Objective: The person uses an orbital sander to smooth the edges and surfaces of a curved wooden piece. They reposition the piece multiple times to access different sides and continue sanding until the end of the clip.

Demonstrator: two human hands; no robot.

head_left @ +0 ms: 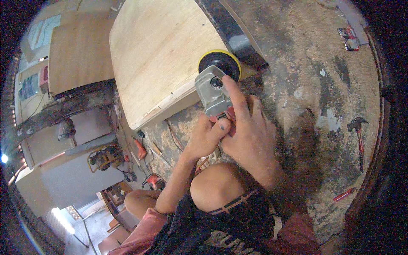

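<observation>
Both my hands are closed round an angle grinder with a grey metal head and a red body. A black round pad with a yellow rim is fitted on its head, at the near right corner of a pale plywood panel. Whether the pad touches the wood I cannot tell. My left hand grips the body from the left, its thumb on top. My right hand wraps the body from the right, with the index finger stretched along the metal head. The palms hide most of the body.
A dark box-like piece stands against the panel's right side. On the stained floor at right lie a hammer, a red screwdriver and a small packet. An orange power tool and a red tool lie at left.
</observation>
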